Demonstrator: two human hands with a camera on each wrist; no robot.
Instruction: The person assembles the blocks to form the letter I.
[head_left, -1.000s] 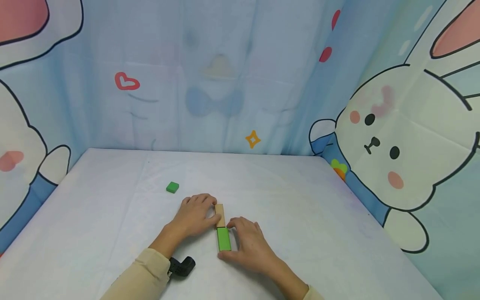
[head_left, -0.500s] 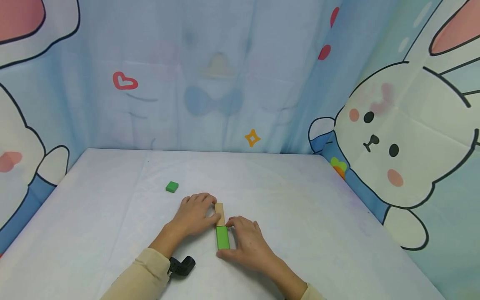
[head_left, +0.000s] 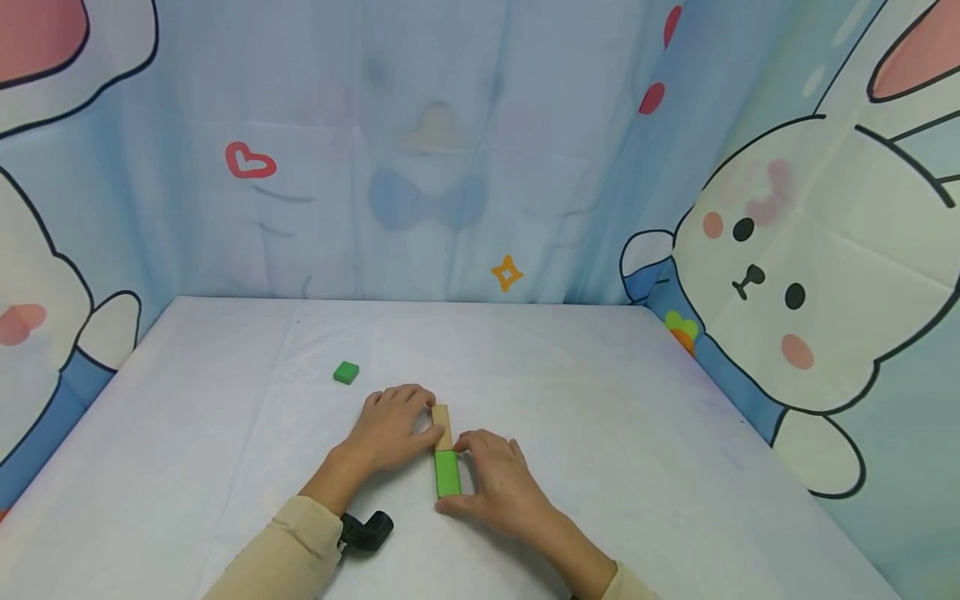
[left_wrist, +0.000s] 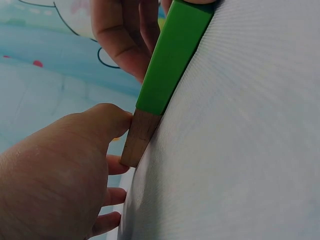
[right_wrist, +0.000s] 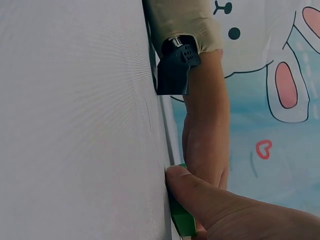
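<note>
Two blocks lie end to end on the white table, touching: a plain wooden block [head_left: 444, 417] at the far end and a green block [head_left: 447, 475] nearer. My left hand [head_left: 390, 429] holds the wooden block, thumb at its near part and a fingertip at its far end. With thumb and fingers my right hand [head_left: 502, 483] grips the green block, the thumb at its near end. In the left wrist view the green block [left_wrist: 172, 60] meets the wooden block [left_wrist: 141, 134] in a line. From the right wrist, the thumb partly hides the green block [right_wrist: 184, 220].
A smaller green block [head_left: 346, 372] lies apart, beyond my left hand and to its left. The white-covered table [head_left: 637, 400] reaches back to a printed blue curtain [head_left: 315, 225]. A black wrist camera [head_left: 366, 532] juts out beside my left sleeve, low over the table.
</note>
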